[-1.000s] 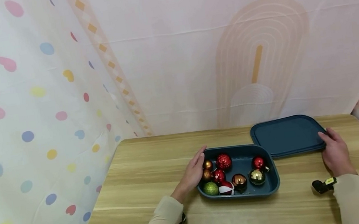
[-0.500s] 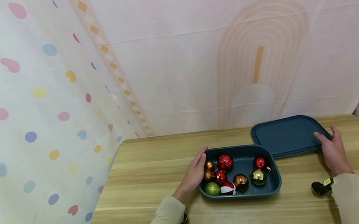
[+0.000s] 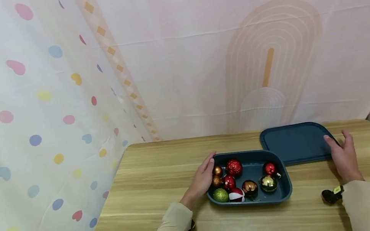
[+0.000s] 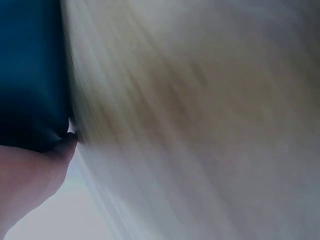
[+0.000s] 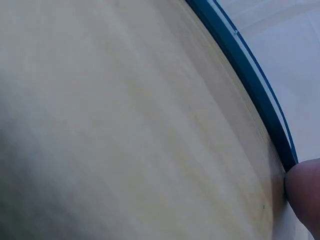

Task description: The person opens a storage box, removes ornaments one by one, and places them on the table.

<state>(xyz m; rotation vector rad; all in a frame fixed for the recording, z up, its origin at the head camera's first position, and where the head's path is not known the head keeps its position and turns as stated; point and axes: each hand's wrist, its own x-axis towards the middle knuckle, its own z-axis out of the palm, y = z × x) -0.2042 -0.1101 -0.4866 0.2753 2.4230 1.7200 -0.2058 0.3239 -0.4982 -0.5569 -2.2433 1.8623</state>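
A dark blue rectangular box [image 3: 261, 201] stands on the table, holding several Christmas baubles. Among them are a textured red bauble [image 3: 233, 167], a glittery green bauble [image 3: 220, 195], a red and white bauble [image 3: 236, 194] and a shiny gold bauble [image 3: 268, 184]. My left hand [image 3: 200, 179] rests against the box's left end, fingers stretched along the outside. To the right and behind lies a matching flat lid [image 3: 297, 142]. At the lid's right edge is my right hand [image 3: 344, 157], its thumb by the rim and its fingers spread. The right wrist view shows the lid's edge [image 5: 250, 82] beside a fingertip.
The wooden table [image 3: 151, 177] reaches back to a pale patterned curtain [image 3: 180, 73]. A polka-dot curtain [image 3: 57, 177] hangs along the left side. The box's right back corner overlaps the lid's front left corner in the head view.
The right hand's fingers have loosened and spread at the lid's edge. The lid has turned slightly and sits straighter. The left hand and box have hardly moved; the head view has shifted a little.
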